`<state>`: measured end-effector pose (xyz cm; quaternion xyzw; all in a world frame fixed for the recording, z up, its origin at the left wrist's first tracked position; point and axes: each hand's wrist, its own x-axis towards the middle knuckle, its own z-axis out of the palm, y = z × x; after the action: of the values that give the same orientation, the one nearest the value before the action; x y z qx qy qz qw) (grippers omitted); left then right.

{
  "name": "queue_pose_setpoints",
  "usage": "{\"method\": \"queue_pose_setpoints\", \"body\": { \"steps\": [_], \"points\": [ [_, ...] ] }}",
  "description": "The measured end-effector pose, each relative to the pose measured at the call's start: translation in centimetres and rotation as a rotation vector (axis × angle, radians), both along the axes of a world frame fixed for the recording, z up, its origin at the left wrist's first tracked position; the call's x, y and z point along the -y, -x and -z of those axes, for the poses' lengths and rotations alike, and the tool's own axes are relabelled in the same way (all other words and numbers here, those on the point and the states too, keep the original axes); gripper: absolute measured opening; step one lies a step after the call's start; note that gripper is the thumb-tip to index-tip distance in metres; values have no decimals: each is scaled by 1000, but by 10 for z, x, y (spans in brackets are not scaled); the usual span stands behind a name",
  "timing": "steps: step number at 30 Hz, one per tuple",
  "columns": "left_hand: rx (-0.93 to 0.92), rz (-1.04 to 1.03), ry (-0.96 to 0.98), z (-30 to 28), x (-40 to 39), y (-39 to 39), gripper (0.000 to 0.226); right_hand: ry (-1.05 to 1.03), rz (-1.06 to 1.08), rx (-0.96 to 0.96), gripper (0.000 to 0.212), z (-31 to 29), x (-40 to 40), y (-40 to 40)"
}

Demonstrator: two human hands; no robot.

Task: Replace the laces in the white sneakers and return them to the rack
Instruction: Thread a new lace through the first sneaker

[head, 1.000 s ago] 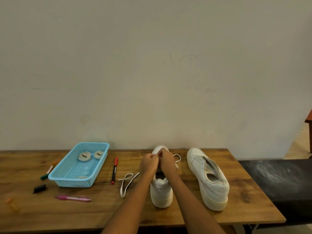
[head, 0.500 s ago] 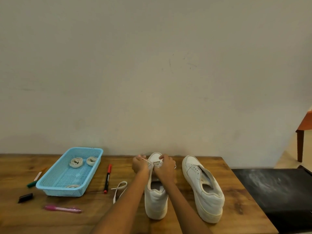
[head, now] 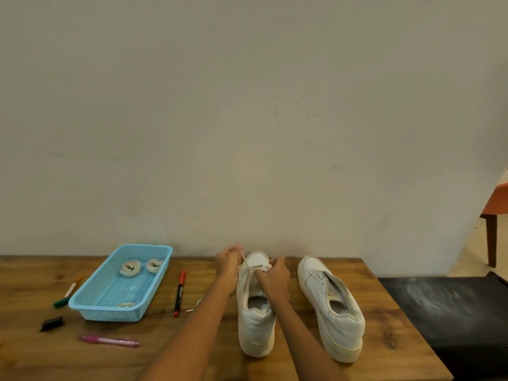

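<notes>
On the wooden table (head: 384, 336), near its middle, stands the left white sneaker (head: 257, 323) with its heel toward the camera and its toe toward the wall. A white lace (head: 248, 269) crosses its front eyelets. The left hand (head: 226, 261) is raised just left of the toe, fingers curled and pinching one end of that lace, which runs up from the shoe to the fingertips. The right hand (head: 273, 276) rests over the tongue area, fingers bent and pinching the lace at the eyelets. Just beside it on the right lies the second white sneaker (head: 334, 312), unlaced, its tongue loose and its toe angled toward the wall. Left of the hands a red-capped marker (head: 179, 294) lies on the wood, then a light blue basket (head: 90, 301) holding two rolled laces (head: 140, 266) at its far end. Farther left are a green-capped pen (head: 64, 298) and a small black object (head: 51, 323); a pink pen (head: 110, 340) lies nearer the camera
</notes>
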<state>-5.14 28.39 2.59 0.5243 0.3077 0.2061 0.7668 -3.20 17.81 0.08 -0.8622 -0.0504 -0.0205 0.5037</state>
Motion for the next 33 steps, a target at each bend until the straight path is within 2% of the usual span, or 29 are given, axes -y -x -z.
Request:
{"method": "queue_pose_setpoints", "body": {
  "steps": [1, 2, 3, 4, 6, 7, 8, 10, 11, 14, 16, 18, 19, 21, 22, 23, 24, 26, 30, 33],
  "points": [
    [62, -52, 157, -8, 2, -3, 21, -8, 4, -7, 44, 0, 0, -1],
    [69, -91, 206, -13, 4, -5, 25, -19, 9, -17, 43, 0, 1, -1],
    [19, -109, 124, -16, 5, -4, 27, -33, 13, -23, 42, 0, 2, -2],
    [-88, -96, -70, -16, 5, 0, 26, -41, 17, -26, 41, 1, 2, -2],
    [-364, 50, -603, -1, 3, 7, 26, -46, 21, -26, 40, 1, 1, -3],
    [-468, 154, -784, 8, 0, 10, 33, -42, 21, -23, 40, 2, 1, -3],
    [-548, 242, -884, 16, -4, 11, 45, -34, 19, -18, 40, 3, 0, -4],
    [-603, 303, -936, 28, -9, 7, 65, -9, 13, -10, 40, 4, 0, -4],
    [-589, 311, -927, 29, -9, 5, 66, -2, 14, -6, 40, 4, 1, -5],
    [-556, 374, -947, 25, -10, 2, 36, -11, 13, -10, 40, 5, 1, -5],
    [-585, 420, -992, 22, -14, -2, 27, -18, 10, -5, 41, 5, 1, -4],
    [-497, 374, -872, 11, -11, -5, 31, -24, 9, 8, 41, 5, 1, -4],
    [-399, 305, -710, 5, -8, -6, 34, -30, 11, 9, 41, 4, 1, -4],
    [-163, 73, -250, -8, -4, -9, 33, -46, 19, -1, 43, 4, 1, -3],
    [-74, -32, -84, -11, -4, -10, 31, -51, 26, -8, 43, 4, 1, -3],
    [-27, -84, -12, -11, -5, -9, 30, -56, 32, -11, 43, 4, 1, -3],
    [-54, -88, -64, -7, -6, -9, 31, -60, 36, -15, 43, 5, 1, -3],
    [-200, -10, -354, 7, -9, -3, 34, -65, 36, -17, 43, 5, 1, -3],
    [-436, 334, -914, 36, -9, 6, 32, -66, 35, -16, 43, 5, 2, -4],
    [-479, 382, -965, 44, -10, 4, 29, -47, 29, -15, 42, 4, 1, -5]
  ]
}}
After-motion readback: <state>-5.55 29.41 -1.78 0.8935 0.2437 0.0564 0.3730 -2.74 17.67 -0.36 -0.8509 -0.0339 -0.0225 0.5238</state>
